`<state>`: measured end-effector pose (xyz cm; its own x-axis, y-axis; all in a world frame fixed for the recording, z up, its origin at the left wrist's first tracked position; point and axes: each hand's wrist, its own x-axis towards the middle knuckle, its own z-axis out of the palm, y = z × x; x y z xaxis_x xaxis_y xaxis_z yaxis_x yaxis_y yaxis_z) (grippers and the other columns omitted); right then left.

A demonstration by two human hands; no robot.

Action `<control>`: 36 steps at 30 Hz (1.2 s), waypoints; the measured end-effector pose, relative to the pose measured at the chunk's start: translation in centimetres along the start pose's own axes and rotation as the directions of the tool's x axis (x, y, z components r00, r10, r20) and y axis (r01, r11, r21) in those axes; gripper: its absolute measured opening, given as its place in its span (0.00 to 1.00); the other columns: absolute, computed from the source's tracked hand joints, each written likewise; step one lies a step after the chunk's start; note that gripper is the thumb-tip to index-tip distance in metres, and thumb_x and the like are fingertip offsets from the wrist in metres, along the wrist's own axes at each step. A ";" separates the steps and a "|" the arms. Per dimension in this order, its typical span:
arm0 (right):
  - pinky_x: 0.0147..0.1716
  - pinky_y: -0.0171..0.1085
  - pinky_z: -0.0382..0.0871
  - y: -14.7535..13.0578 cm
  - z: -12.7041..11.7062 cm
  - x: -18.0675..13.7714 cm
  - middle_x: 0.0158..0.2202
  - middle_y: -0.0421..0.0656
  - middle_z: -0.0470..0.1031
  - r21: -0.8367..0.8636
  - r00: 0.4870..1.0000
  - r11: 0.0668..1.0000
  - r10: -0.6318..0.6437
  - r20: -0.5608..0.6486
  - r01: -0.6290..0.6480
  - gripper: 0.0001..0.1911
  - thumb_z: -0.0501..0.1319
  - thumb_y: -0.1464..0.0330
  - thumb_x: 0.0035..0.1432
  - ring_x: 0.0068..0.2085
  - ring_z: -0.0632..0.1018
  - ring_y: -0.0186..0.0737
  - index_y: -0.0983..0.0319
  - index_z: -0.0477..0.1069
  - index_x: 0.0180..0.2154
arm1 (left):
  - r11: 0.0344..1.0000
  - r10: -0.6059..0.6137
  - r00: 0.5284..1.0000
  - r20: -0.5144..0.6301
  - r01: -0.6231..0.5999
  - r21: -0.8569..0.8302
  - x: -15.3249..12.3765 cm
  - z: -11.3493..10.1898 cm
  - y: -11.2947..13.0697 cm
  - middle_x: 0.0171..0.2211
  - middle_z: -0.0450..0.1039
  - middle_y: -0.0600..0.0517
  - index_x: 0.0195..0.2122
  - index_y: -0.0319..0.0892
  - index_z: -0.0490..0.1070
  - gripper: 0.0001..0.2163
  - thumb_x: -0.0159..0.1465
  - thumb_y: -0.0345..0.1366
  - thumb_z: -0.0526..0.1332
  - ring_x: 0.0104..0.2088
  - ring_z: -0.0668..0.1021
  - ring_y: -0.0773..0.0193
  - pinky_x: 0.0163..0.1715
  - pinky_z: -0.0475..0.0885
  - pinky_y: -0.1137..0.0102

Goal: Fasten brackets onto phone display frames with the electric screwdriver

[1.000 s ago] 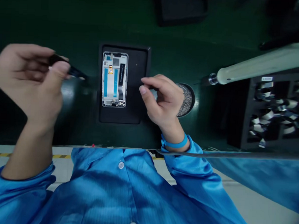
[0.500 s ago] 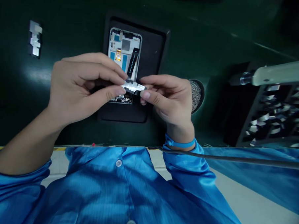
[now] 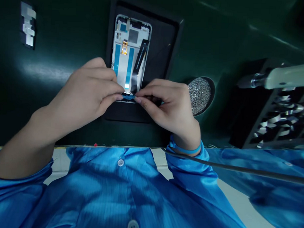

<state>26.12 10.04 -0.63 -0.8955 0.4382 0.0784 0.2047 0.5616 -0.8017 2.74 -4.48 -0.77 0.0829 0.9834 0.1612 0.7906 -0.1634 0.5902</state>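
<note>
An opened phone frame (image 3: 123, 72) lies in a black tray (image 3: 176, 41), with a black ribbon cable (image 3: 139, 64) along its right side. At the frame's lower end is a small flat module (image 3: 128, 97), looking bluish and dark from above. My left hand (image 3: 84, 91) pinches the module's left end between thumb and fingertips. On its right end, the thumb and forefinger of my right hand (image 3: 169, 106) are closed too. The module is over or touching the frame's bottom edge; whether it is seated, I cannot tell.
A silver-and-black module (image 3: 28, 24) lies at the far left of the green table. To the right are a round dish of tiny shiny screws (image 3: 200, 94), a pale-handled electric screwdriver (image 3: 289, 75) and a black compartment box (image 3: 245, 114) of shiny pieces. A cable (image 3: 227, 166) crosses the front edge.
Both hands have lowered the module from above the phone to the frame's bottom end. Its silver face no longer shows; a bluish side does. The view has shifted slightly.
</note>
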 end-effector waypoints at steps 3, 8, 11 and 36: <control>0.37 0.42 0.76 0.1 0.3 0.1 0.39 0.43 0.83 -0.022 1.000 1.000 0.018 0.001 -0.018 0.08 0.66 0.64 0.75 0.35 0.80 0.41 0.57 0.85 0.43 | 0.997 -0.078 0.996 0.032 0.079 -0.024 0.0 0.1 -0.3 0.44 0.84 0.50 0.48 0.52 0.87 0.11 0.78 0.46 0.65 0.47 0.80 0.51 0.48 0.77 0.57; 0.38 0.43 0.76 0.2 0.7 0.4 0.39 0.42 0.81 -0.020 0.999 0.999 0.047 0.009 -0.047 0.07 0.68 0.63 0.74 0.35 0.79 0.40 0.58 0.84 0.43 | 0.994 -0.089 0.996 0.009 0.089 -0.062 -0.1 0.4 -0.7 0.44 0.83 0.50 0.48 0.54 0.88 0.10 0.77 0.46 0.66 0.49 0.80 0.48 0.49 0.78 0.53; 0.38 0.43 0.75 0.1 1.1 0.5 0.37 0.42 0.80 -0.031 0.998 0.998 0.055 -0.009 -0.055 0.06 0.69 0.64 0.73 0.35 0.78 0.40 0.59 0.83 0.41 | 0.998 -0.057 0.998 -0.009 0.057 -0.013 -0.3 0.5 -1.0 0.45 0.83 0.49 0.48 0.53 0.88 0.11 0.77 0.45 0.65 0.49 0.80 0.48 0.46 0.78 0.53; 0.44 0.49 0.80 0.4 3.4 -0.4 0.43 0.47 0.77 -0.164 0.993 0.984 0.059 -0.105 -0.076 0.15 0.60 0.53 0.80 0.42 0.79 0.47 0.55 0.76 0.43 | 0.983 -0.185 0.983 -0.003 0.185 -0.014 -0.9 1.9 -0.6 0.48 0.78 0.46 0.49 0.51 0.84 0.09 0.75 0.43 0.65 0.54 0.78 0.45 0.46 0.81 0.52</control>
<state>25.27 7.74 -3.02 -0.8352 0.5421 0.0925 0.3344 0.6341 -0.6972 3.39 -5.12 -2.77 -0.0672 0.9964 0.0517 0.7838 0.0206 0.6207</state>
